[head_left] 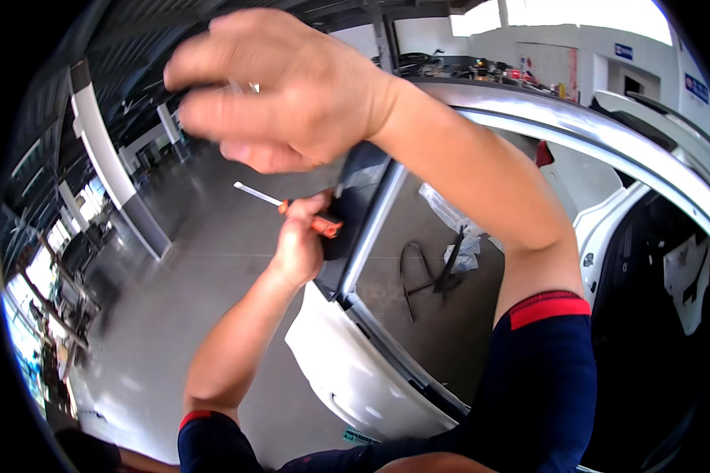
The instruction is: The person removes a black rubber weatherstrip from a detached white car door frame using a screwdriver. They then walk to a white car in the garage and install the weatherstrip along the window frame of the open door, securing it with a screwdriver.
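Observation:
My left hand (298, 251) is closed round a screwdriver (326, 225) with an orange handle. Its pale shaft points up and left, away from the car. That hand is right beside the dark panel (355, 209) on the window frame of a white car door (355, 370); whether it touches the panel is hard to tell. Raised high above the door, my right hand (292, 91) is blurred by motion. Its fingers are apart, and I make out no tool in them. My right forearm crosses in front of the window opening.
The car's silver roof edge (560, 102) curves along the right, above an open door gap. Through the window frame, a black trim strip (406, 276) and clear plastic sheeting (461, 244) lie on the grey floor. A pillar (118, 158) stands at left.

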`<state>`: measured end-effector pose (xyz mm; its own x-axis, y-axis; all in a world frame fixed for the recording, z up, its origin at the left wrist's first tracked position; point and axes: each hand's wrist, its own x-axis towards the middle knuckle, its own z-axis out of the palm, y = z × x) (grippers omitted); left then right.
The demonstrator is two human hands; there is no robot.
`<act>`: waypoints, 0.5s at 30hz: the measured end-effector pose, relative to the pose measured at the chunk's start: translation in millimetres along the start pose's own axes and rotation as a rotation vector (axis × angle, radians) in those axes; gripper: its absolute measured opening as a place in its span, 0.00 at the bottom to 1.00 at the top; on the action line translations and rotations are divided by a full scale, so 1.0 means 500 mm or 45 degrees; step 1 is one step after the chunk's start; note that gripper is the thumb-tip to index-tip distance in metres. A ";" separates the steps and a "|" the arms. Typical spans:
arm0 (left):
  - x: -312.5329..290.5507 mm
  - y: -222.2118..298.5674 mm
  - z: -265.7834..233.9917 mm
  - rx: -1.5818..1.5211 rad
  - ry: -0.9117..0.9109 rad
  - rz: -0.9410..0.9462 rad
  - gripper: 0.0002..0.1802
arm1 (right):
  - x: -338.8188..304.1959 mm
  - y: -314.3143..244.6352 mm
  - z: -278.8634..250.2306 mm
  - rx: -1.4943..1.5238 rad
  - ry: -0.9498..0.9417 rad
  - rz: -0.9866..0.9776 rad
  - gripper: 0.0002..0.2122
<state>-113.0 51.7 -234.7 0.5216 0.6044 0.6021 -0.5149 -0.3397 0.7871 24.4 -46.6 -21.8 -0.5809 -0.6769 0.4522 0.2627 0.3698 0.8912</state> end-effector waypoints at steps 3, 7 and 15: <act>-0.027 0.025 0.027 -0.324 0.322 -0.180 0.25 | -0.019 -0.105 0.017 0.072 -0.062 -0.035 0.07; -0.028 0.121 0.118 -0.505 0.220 -0.371 0.28 | -0.024 -0.229 -0.068 0.135 -0.150 0.077 0.05; -0.015 0.024 -0.007 -0.042 0.112 -0.010 0.30 | -0.176 -0.316 -0.184 -0.479 0.778 0.915 0.14</act>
<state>-125.6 45.7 -230.3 0.4645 0.6685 0.5809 -0.5342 -0.3116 0.7858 104.8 -103.8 -199.2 0.2757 -0.6217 0.7332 0.6815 0.6643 0.3070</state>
